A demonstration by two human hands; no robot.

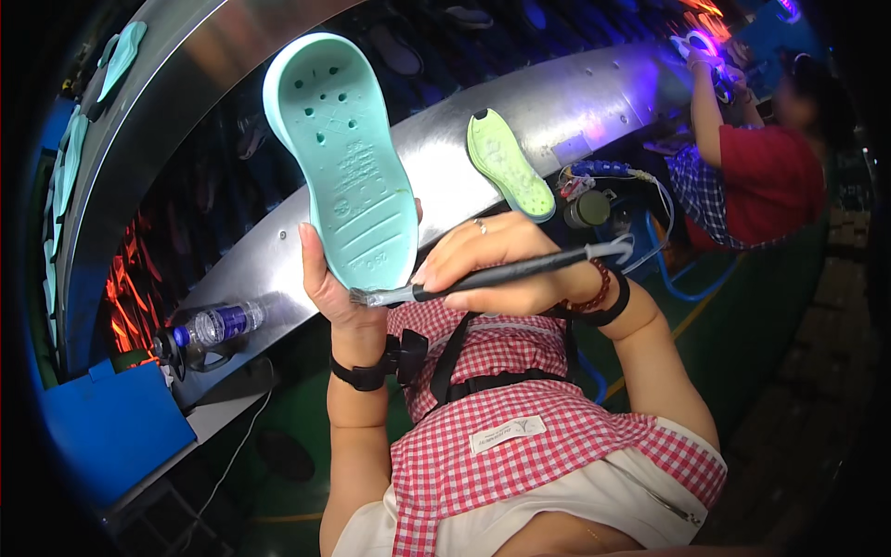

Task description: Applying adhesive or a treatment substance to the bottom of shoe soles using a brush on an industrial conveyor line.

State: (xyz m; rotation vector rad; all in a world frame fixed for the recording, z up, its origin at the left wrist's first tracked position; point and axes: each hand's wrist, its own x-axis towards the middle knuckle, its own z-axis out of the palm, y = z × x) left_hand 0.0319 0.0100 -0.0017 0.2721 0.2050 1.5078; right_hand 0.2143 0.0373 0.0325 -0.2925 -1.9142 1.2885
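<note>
My left hand (327, 290) is closed round the heel end of a turquoise shoe sole (357, 176), holding it tilted up with the toe end away from me. Several small holes dot its toe area, and ridges cross the heel. In my right hand (520, 255) is a brush (501, 274) with a black handle and a thin pale tube or cable at its back end. Its bristles are beside the sole's heel edge, close to my left thumb base; whether they touch the sole I cannot tell. A lime-green sole (510, 167) lies on the metal bench beyond my right hand.
A curved metal ledge (520, 102) runs in front of me, with dark shoes beyond it. At left are a water bottle (223, 322) and a blue box (116, 432). A jar (587, 209) stands to the right, near a co-worker in red (770, 186). More turquoise soles (121, 58) sit at far left.
</note>
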